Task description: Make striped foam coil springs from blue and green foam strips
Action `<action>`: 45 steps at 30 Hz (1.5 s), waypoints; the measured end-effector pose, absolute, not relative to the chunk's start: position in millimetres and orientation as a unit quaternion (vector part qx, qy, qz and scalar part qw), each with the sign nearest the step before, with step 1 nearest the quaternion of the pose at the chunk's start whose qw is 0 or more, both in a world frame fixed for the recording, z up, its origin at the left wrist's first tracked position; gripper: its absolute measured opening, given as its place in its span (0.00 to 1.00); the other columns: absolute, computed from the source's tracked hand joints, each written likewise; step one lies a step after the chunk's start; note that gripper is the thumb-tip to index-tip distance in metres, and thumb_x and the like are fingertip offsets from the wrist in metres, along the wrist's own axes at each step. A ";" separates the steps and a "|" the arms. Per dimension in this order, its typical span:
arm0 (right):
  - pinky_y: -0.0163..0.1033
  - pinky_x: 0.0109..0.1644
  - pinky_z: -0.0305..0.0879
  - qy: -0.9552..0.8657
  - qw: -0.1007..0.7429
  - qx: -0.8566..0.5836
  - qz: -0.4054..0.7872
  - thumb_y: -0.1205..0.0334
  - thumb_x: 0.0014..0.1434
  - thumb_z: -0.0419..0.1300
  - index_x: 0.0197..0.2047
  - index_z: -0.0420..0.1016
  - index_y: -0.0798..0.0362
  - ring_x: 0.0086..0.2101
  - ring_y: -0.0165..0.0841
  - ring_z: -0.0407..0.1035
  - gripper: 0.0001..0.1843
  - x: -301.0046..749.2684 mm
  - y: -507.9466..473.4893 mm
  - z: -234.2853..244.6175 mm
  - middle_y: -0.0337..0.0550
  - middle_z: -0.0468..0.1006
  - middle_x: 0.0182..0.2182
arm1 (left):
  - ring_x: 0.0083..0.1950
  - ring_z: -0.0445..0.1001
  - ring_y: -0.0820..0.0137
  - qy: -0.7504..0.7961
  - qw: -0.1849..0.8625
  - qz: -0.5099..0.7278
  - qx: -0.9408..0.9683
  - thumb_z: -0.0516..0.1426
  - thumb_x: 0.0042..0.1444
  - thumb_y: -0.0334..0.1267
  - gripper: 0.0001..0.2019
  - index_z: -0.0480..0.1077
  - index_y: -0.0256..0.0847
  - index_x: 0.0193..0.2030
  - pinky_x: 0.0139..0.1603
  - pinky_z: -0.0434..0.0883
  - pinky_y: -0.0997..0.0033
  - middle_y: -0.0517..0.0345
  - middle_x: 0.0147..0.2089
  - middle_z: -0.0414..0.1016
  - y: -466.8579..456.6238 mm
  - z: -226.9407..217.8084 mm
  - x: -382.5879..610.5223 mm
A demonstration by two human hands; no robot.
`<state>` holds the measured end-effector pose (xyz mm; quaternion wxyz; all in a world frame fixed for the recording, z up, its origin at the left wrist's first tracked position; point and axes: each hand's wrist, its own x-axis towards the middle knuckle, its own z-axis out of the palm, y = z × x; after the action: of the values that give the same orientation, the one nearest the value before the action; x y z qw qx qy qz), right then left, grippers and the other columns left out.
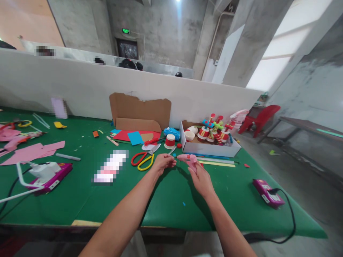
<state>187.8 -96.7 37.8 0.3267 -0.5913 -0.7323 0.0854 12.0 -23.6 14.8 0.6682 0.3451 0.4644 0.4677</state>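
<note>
R fingers (193, 174) gripping pink glue gun (188, 159), L fingers (168, 161) pinching sm blue bit (174, 155)

Beyond a white partition (150, 82) rise grey concrete walls (163, 34), with a red chair (264, 117) at right.

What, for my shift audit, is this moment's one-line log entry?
left hand: at small blue piece, grip unclear | right hand: holding pink glue gun, nozzle toward left hand | scissors: on green table
</note>
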 end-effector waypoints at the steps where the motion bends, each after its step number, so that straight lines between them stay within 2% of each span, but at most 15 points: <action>1: 0.46 0.54 0.66 -0.732 0.329 -0.590 0.085 0.59 0.61 0.48 0.56 0.68 0.54 0.53 0.41 0.68 0.22 187.9 -96.6 37.5 0.53 0.73 0.53 | 0.21 0.72 0.75 0.465 0.668 0.467 0.345 0.63 0.45 0.28 0.06 0.68 0.34 0.25 0.26 0.71 0.76 0.53 0.22 0.75 -23.5 14.7 12.0; 15: 0.46 0.52 0.67 -0.732 0.314 -0.599 0.083 0.59 0.61 0.48 0.55 0.68 0.57 0.51 0.43 0.69 0.22 185.5 -97.5 38.8 0.56 0.74 0.51 | 0.21 0.72 0.74 0.466 0.666 0.467 0.347 0.64 0.43 0.29 0.07 0.68 0.34 0.25 0.26 0.71 0.75 0.53 0.22 0.75 -23.2 14.6 11.8; 21: 0.44 0.54 0.66 -0.734 0.324 -0.593 0.072 0.60 0.61 0.48 0.56 0.68 0.53 0.53 0.40 0.68 0.22 185.7 -97.5 38.6 0.51 0.73 0.53 | 0.21 0.72 0.74 0.467 0.664 0.467 0.350 0.62 0.44 0.28 0.06 0.68 0.34 0.25 0.26 0.70 0.75 0.53 0.22 0.75 -22.9 14.1 11.7; 26: 0.45 0.52 0.67 -0.731 0.305 -0.607 0.074 0.58 0.61 0.48 0.56 0.67 0.56 0.52 0.42 0.69 0.23 185.2 -97.3 38.5 0.54 0.73 0.53 | 0.21 0.72 0.74 0.469 0.665 0.467 0.346 0.62 0.44 0.27 0.06 0.68 0.33 0.25 0.26 0.71 0.75 0.53 0.22 0.75 -23.4 14.8 11.7; 45: 0.45 0.53 0.65 -0.725 0.324 -0.601 0.093 0.58 0.60 0.49 0.56 0.68 0.54 0.53 0.43 0.68 0.23 186.7 -96.7 34.8 0.54 0.73 0.52 | 0.21 0.72 0.74 0.466 0.667 0.469 0.342 0.62 0.45 0.26 0.05 0.68 0.33 0.25 0.25 0.71 0.75 0.53 0.22 0.75 -23.3 14.9 11.8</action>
<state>186.7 -96.7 34.8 0.3244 -0.6005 -0.7249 0.0934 11.8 -23.3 14.9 0.6675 0.3420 0.4659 0.4695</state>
